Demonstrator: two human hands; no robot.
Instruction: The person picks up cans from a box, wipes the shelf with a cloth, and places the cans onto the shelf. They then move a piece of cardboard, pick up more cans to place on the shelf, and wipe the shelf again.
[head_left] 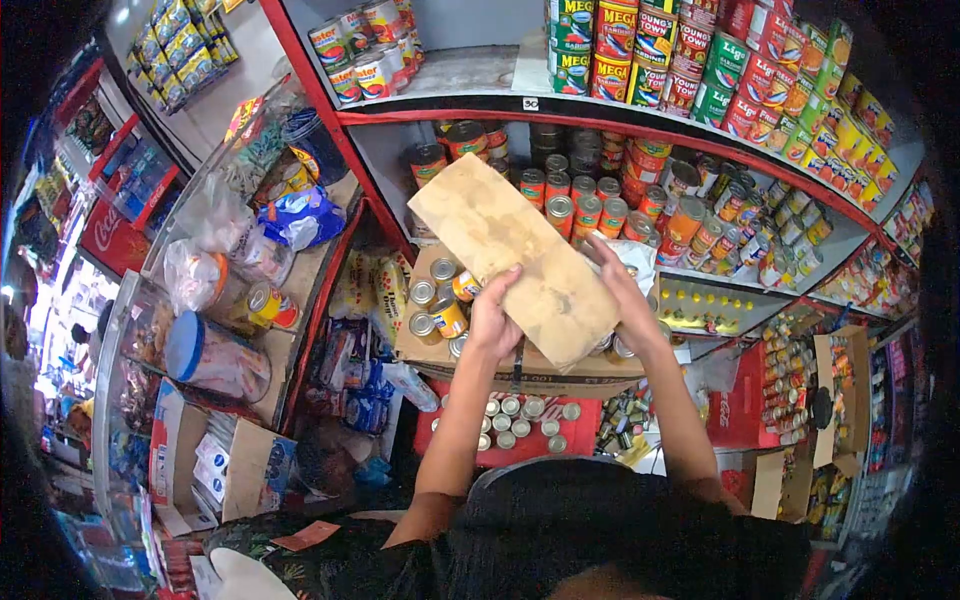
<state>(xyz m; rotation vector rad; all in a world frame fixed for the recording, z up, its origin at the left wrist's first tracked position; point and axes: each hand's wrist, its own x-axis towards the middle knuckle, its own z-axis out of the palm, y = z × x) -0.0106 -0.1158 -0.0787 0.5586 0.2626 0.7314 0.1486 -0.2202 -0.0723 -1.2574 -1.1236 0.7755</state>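
Note:
A flat rectangular tan board (pixel 515 260) with dark stains is held at a slant in front of me. My left hand (pixel 493 315) is closed on its lower left edge, thumb on the upper face and fingers underneath. Along the right edge lies my right hand (pixel 622 292), its fingers against the side of the board. Below it is a cardboard box (pixel 560 383) with several cans on top, among them a yellow-labelled can (pixel 450 318) near my left hand. Part of the box top is hidden by the board.
Behind, a shelf (pixel 480 95) with red edging carries rows of canned goods, such as green sardine cans (pixel 572 70). More cans (pixel 520 420) stand on a red surface below. A blue-lidded jar (pixel 215 355) and open carton (pixel 230 465) are at left.

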